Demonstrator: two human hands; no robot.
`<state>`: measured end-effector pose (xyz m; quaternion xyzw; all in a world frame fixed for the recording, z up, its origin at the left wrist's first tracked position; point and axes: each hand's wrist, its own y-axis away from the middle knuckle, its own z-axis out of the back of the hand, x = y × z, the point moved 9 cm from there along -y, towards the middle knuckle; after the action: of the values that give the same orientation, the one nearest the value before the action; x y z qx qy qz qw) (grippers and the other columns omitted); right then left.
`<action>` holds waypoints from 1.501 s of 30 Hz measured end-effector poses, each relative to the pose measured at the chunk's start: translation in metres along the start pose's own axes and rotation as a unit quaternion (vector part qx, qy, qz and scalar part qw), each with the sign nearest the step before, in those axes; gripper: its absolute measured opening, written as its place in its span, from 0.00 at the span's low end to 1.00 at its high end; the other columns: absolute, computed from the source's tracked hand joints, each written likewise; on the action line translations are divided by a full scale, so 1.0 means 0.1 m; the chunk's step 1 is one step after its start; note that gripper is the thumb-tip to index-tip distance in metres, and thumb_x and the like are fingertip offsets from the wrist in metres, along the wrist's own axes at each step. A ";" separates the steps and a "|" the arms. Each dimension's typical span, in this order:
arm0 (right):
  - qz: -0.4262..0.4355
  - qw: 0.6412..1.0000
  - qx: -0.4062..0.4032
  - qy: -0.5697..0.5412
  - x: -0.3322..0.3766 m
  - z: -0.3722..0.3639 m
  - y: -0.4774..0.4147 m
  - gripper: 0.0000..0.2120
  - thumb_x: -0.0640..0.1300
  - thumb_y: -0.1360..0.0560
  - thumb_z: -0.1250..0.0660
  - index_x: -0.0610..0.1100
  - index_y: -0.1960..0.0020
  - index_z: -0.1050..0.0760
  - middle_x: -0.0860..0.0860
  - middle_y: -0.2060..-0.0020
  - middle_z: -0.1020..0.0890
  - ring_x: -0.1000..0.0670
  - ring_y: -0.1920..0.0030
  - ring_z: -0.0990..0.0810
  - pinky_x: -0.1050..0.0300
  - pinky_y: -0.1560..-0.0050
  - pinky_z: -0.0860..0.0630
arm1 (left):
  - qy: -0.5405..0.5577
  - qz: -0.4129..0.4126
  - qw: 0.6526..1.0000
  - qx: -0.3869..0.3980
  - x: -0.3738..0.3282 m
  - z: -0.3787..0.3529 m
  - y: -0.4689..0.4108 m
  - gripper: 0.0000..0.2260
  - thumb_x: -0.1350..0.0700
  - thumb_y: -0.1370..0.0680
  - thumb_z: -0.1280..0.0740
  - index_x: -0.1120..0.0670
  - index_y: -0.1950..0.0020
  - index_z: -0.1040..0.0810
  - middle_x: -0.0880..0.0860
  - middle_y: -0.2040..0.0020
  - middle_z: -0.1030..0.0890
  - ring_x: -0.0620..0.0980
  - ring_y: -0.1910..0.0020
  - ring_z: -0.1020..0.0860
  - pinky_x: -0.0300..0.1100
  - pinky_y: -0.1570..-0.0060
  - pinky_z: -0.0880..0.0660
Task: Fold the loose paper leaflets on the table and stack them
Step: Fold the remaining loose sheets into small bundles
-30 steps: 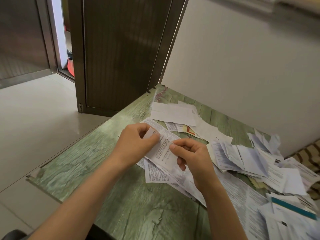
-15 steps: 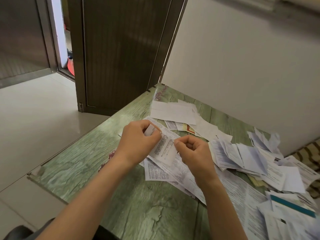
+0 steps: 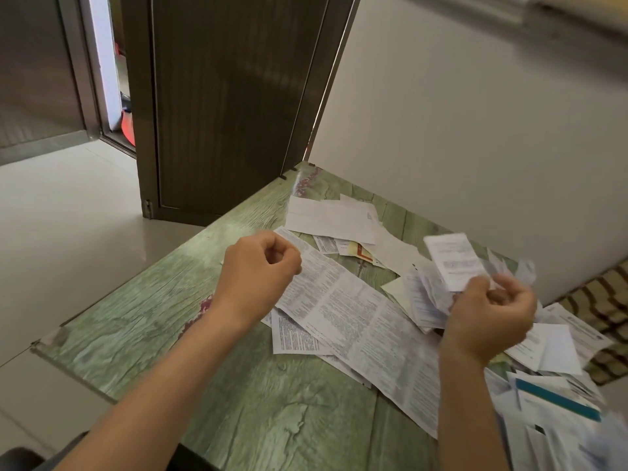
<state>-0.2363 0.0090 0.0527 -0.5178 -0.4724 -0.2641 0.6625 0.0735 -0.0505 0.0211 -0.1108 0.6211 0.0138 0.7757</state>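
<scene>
My right hand (image 3: pixel 489 317) pinches a small folded leaflet (image 3: pixel 453 261) by its lower edge and holds it up over the heap of folded leaflets (image 3: pixel 424 300) on the right of the green table (image 3: pixel 163 307). My left hand (image 3: pixel 258 270) hovers with loosely curled fingers, holding nothing, above the near end of a long unfolded leaflet (image 3: pixel 356 311) that lies diagonally across the table. More loose leaflets (image 3: pixel 329 219) lie flat further back.
A white wall runs behind the table on the right. A dark door (image 3: pixel 231 107) stands open beyond the far left corner. Papers and a booklet with a teal stripe (image 3: pixel 557 399) pile up at the lower right. The table's near left part shows bare wood grain.
Both hands were folding a small leaflet together at the table's middle. My right hand has carried it right and upward; my left hand has let go and stays in place.
</scene>
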 end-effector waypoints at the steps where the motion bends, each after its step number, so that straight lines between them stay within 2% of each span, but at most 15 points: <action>1: -0.011 0.998 0.013 0.058 -0.10 -0.01 -0.04 0.08 0.34 0.25 0.37 0.37 0.45 0.27 0.48 0.54 0.23 0.58 0.62 0.26 0.71 0.67 0.30 | -0.009 -0.005 1.000 0.006 -0.01 -0.03 0.01 0.07 0.61 0.24 0.34 0.55 0.61 0.21 0.48 0.66 0.18 0.53 0.63 0.19 0.48 0.59 0.21; 3: -0.027 0.977 0.076 0.196 -0.31 -0.11 -0.05 0.09 0.32 0.26 0.36 0.37 0.47 0.26 0.42 0.49 0.23 0.50 0.57 0.27 0.64 0.61 0.30 | -0.033 -0.020 0.999 0.017 -0.04 -0.10 0.04 0.07 0.61 0.24 0.35 0.54 0.61 0.21 0.49 0.64 0.19 0.50 0.63 0.20 0.48 0.56 0.21; 5: -0.043 0.942 0.127 0.308 -0.45 -0.21 0.03 0.09 0.33 0.26 0.35 0.38 0.47 0.25 0.39 0.45 0.26 0.46 0.57 0.28 0.55 0.58 0.31 | -0.051 -0.033 0.998 0.025 -0.05 -0.16 0.05 0.07 0.60 0.23 0.36 0.53 0.60 0.22 0.49 0.63 0.19 0.49 0.62 0.20 0.50 0.55 0.21; 7: -0.052 0.926 0.145 0.344 -0.49 -0.24 0.08 0.08 0.34 0.26 0.35 0.38 0.47 0.25 0.38 0.45 0.27 0.44 0.58 0.29 0.54 0.58 0.32 | -0.058 -0.041 0.997 0.030 -0.06 -0.20 0.06 0.07 0.59 0.23 0.36 0.51 0.60 0.22 0.48 0.63 0.19 0.48 0.62 0.20 0.51 0.55 0.22; 14: 0.002 0.951 0.114 0.289 -0.36 -0.23 0.01 0.07 0.31 0.27 0.36 0.38 0.51 0.23 0.40 0.50 0.24 0.48 0.61 0.30 0.55 0.62 0.32 | -0.068 -0.045 0.996 0.032 -0.05 -0.26 0.07 0.07 0.59 0.23 0.36 0.50 0.59 0.23 0.47 0.63 0.20 0.48 0.61 0.20 0.52 0.55 0.21; 21: 0.040 0.967 0.073 0.240 -0.22 -0.17 0.00 0.07 0.31 0.27 0.38 0.37 0.54 0.22 0.40 0.51 0.22 0.51 0.62 0.31 0.66 0.69 0.39 | -0.074 -0.038 0.995 0.054 -0.04 -0.31 0.03 0.07 0.58 0.22 0.37 0.50 0.58 0.24 0.47 0.61 0.20 0.49 0.60 0.20 0.53 0.55 0.21; 25: 0.146 0.957 0.127 0.218 0.04 -0.44 0.26 0.06 0.32 0.26 0.37 0.37 0.52 0.23 0.40 0.51 0.23 0.53 0.60 0.30 0.72 0.65 0.39 | -0.078 -0.018 0.995 0.050 0.02 -0.25 -0.02 0.05 0.59 0.22 0.38 0.51 0.52 0.23 0.46 0.58 0.21 0.48 0.59 0.21 0.50 0.52 0.22; 27: 0.195 0.926 0.232 0.224 0.10 -0.77 0.53 0.09 0.34 0.25 0.37 0.39 0.45 0.25 0.43 0.47 0.24 0.53 0.57 0.29 0.70 0.62 0.34 | -0.071 -0.007 0.997 0.042 0.04 -0.22 -0.05 0.07 0.59 0.21 0.39 0.53 0.48 0.23 0.47 0.56 0.21 0.48 0.57 0.21 0.49 0.51 0.22; 29: 0.224 0.865 0.369 0.256 0.08 -1.14 0.82 0.17 0.40 0.23 0.38 0.42 0.35 0.31 0.46 0.37 0.29 0.50 0.43 0.29 0.62 0.45 0.30 | -0.059 -0.004 0.998 0.030 0.03 -0.18 -0.08 0.07 0.59 0.21 0.39 0.53 0.47 0.23 0.48 0.55 0.21 0.48 0.57 0.21 0.48 0.52 0.22; 31: 0.262 0.782 0.464 0.324 0.02 -1.47 1.06 0.21 0.46 0.20 0.42 0.45 0.28 0.37 0.47 0.26 0.40 0.48 0.27 0.41 0.54 0.28 0.43 | -0.050 -0.003 0.999 0.018 0.03 -0.14 -0.10 0.07 0.60 0.21 0.39 0.53 0.47 0.23 0.48 0.55 0.22 0.47 0.56 0.21 0.47 0.53 0.21; 34: 0.300 0.690 0.534 0.384 -0.04 -1.82 1.23 0.22 0.48 0.18 0.47 0.45 0.26 0.39 0.49 0.22 0.53 0.48 0.23 0.56 0.52 0.25 0.56 | -0.039 0.003 0.999 0.010 0.06 -0.09 -0.12 0.08 0.60 0.21 0.40 0.53 0.47 0.23 0.47 0.55 0.22 0.47 0.57 0.21 0.46 0.53 0.22; 36: 0.274 0.672 0.570 0.386 -0.11 -1.97 1.24 0.20 0.47 0.19 0.46 0.44 0.28 0.35 0.48 0.22 0.53 0.48 0.23 0.56 0.51 0.25 0.56 | -0.036 0.006 0.999 0.010 0.05 -0.09 -0.13 0.08 0.60 0.21 0.40 0.53 0.46 0.22 0.47 0.56 0.22 0.46 0.57 0.21 0.46 0.54 0.21; 39: 0.179 0.694 0.607 0.344 -0.18 -2.13 1.18 0.18 0.46 0.21 0.41 0.47 0.32 0.33 0.49 0.23 0.51 0.47 0.25 0.44 0.48 0.26 0.44 | -0.031 0.004 0.999 -0.001 0.04 -0.01 -0.18 0.08 0.60 0.21 0.40 0.53 0.47 0.22 0.49 0.55 0.21 0.47 0.57 0.21 0.45 0.54 0.22; 41: 0.162 0.687 0.617 0.347 -0.22 -2.18 1.16 0.19 0.47 0.21 0.41 0.51 0.30 0.34 0.51 0.23 0.51 0.45 0.27 0.39 0.48 0.28 0.39 | -0.025 0.007 1.000 -0.006 0.06 0.05 -0.21 0.08 0.60 0.21 0.40 0.52 0.48 0.22 0.49 0.55 0.20 0.47 0.58 0.21 0.45 0.56 0.22; 45: 0.265 0.606 0.614 0.431 -0.28 -2.28 1.26 0.24 0.48 0.19 0.48 0.47 0.24 0.43 0.48 0.23 0.49 0.44 0.26 0.40 0.50 0.29 0.42 | -0.024 0.025 0.999 -0.014 0.13 0.14 -0.26 0.08 0.60 0.21 0.40 0.52 0.49 0.22 0.49 0.55 0.20 0.48 0.58 0.20 0.45 0.56 0.22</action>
<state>-0.0620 -0.1675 -0.0316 0.0816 -0.0258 0.0820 0.9930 0.0939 -0.0746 0.0149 -0.1063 0.6049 0.0445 0.7880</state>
